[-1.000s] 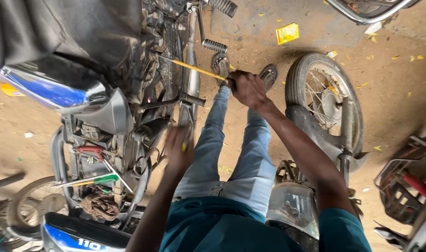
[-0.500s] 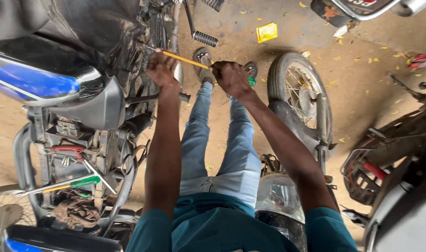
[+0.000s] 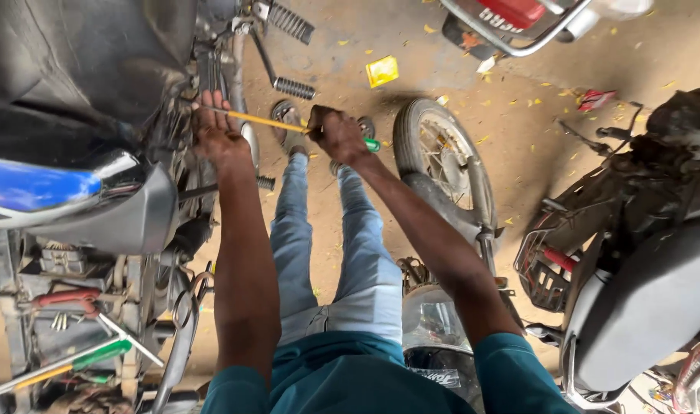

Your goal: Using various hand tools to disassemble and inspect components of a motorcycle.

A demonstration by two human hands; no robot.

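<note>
Dirt floor, right hand [image 3: 337, 135] fingers gripping screwdriver [image 3: 267, 120], left hand [image 3: 215, 132] fingers closed at its tip

Person seen from above. Teal short-sleeved shirt [image 3: 350, 379], its sleeves ending above the elbows and leaving both forearms bare. Light blue, faded jeans [image 3: 342, 261] cover both legs, which run below and between the hands. Dark sandals [image 3: 288, 126] on the feet, just beside the hands. Hands bare, ungloved.
</note>
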